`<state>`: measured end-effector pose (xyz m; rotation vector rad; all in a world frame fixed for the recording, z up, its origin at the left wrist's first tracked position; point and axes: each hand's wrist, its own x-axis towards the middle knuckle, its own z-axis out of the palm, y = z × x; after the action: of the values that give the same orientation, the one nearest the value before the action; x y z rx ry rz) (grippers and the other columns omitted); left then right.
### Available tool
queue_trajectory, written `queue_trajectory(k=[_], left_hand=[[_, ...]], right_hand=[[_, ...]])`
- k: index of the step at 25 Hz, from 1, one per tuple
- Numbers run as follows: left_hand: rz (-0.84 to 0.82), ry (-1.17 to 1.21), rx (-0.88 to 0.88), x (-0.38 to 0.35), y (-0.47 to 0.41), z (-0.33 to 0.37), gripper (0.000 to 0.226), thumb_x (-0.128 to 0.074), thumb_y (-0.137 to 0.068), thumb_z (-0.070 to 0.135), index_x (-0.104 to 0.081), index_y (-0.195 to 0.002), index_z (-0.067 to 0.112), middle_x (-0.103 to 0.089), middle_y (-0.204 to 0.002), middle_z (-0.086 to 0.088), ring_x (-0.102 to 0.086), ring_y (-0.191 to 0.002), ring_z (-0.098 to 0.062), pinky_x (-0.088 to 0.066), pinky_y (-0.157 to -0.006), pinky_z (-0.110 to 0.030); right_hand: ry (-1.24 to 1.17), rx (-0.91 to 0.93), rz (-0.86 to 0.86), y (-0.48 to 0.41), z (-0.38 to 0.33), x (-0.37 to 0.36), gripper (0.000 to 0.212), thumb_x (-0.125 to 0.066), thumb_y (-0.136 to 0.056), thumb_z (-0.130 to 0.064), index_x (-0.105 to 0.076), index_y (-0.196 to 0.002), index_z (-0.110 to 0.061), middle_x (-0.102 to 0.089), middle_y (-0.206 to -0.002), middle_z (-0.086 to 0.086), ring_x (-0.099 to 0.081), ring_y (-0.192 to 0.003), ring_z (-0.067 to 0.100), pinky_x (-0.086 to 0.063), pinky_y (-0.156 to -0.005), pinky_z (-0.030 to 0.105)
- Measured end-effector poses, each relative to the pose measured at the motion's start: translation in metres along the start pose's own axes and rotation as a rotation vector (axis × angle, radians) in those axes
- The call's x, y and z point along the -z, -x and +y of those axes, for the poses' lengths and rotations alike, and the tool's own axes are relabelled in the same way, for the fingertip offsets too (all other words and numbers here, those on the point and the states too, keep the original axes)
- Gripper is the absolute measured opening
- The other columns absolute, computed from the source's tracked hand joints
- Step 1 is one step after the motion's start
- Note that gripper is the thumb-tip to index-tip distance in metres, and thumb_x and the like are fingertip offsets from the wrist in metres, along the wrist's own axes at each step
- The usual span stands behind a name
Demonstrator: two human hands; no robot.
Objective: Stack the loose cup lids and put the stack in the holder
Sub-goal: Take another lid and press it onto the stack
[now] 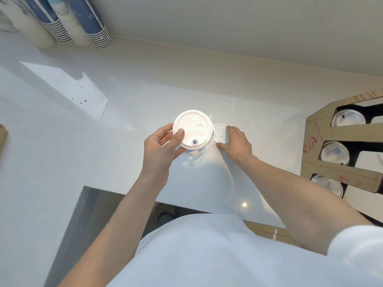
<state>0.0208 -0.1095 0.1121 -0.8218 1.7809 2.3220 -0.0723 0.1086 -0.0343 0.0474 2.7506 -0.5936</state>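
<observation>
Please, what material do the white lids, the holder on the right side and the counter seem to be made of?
Stack of lids: probably thin molded plastic, white, slightly glossy, with crisp rims. Holder: apparently brown cardboard, matte, with printed red marks and cut openings. Counter: perhaps polished stone or a solid-surface composite, white, finely speckled, reflecting the lights.

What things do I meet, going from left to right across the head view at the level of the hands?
left hand → stack of lids held in it → single lid lying on the counter → right hand touching that lid → cardboard lid holder
</observation>
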Motion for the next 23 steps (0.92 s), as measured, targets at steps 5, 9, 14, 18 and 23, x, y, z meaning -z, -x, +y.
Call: queue_trajectory(k=[5, 9, 14, 18, 23], left_hand=[[-0.015, 0.006, -0.003, -0.001, 0.000, 0.000, 0.039, -0.069, -0.093, 0.015, -0.062, -0.131, 0.005, -0.072, -0.120, -0.017, -0.071, -0.108, -0.025, -0.060, -0.086, -0.034], [-0.035, 0.007, -0.022, -0.005, -0.001, 0.000, 0.039, -0.069, -0.093, 0.014, -0.062, -0.130, 0.003, -0.072, -0.117, -0.018, -0.072, -0.102, -0.023, -0.060, -0.082, -0.031], [-0.068, 0.004, -0.047, -0.010, -0.005, 0.001, 0.038, -0.069, -0.094, 0.015, -0.064, -0.129, 0.003, -0.073, -0.113, -0.015, -0.072, -0.101, -0.022, -0.059, -0.087, -0.035], [-0.088, 0.030, -0.049, -0.009, -0.008, 0.006, 0.036, -0.069, -0.094, 0.020, -0.066, -0.126, 0.005, -0.076, -0.105, -0.004, -0.071, -0.095, -0.017, -0.057, -0.090, -0.034], [-0.147, 0.037, -0.051, -0.015, -0.012, 0.012, 0.034, -0.068, -0.095, 0.022, -0.067, -0.125, 0.007, -0.075, -0.107, -0.006, -0.071, -0.097, -0.018, -0.058, -0.094, -0.034]], right_hand=[[-0.157, -0.023, 0.037, 0.016, 0.005, -0.006, 0.070, -0.071, -0.083, -0.043, -0.045, -0.141, -0.015, -0.050, -0.146, 0.006, -0.045, -0.133, 0.031, -0.043, -0.097, 0.042], [-0.461, -0.074, 0.153, 0.039, 0.005, 0.004, 0.067, -0.077, -0.081, -0.037, -0.050, -0.138, -0.015, -0.052, -0.144, 0.004, -0.049, -0.132, 0.025, -0.042, -0.106, 0.039], [-0.918, -0.061, 0.254, 0.073, -0.007, 0.050, 0.051, -0.083, -0.080, -0.022, -0.062, -0.126, -0.020, -0.058, -0.135, -0.001, -0.062, -0.118, 0.014, -0.056, -0.093, 0.032], [-1.101, 0.053, 0.251, 0.098, -0.022, 0.094, 0.045, -0.084, -0.078, -0.016, -0.069, -0.118, -0.030, -0.064, -0.134, -0.001, -0.068, -0.111, 0.008, -0.056, -0.085, 0.024], [-1.172, 0.232, 0.157, 0.116, -0.039, 0.123, 0.042, -0.082, -0.075, -0.009, -0.073, -0.111, -0.029, -0.065, -0.133, 0.001, -0.069, -0.109, 0.021, -0.059, -0.087, 0.036]])
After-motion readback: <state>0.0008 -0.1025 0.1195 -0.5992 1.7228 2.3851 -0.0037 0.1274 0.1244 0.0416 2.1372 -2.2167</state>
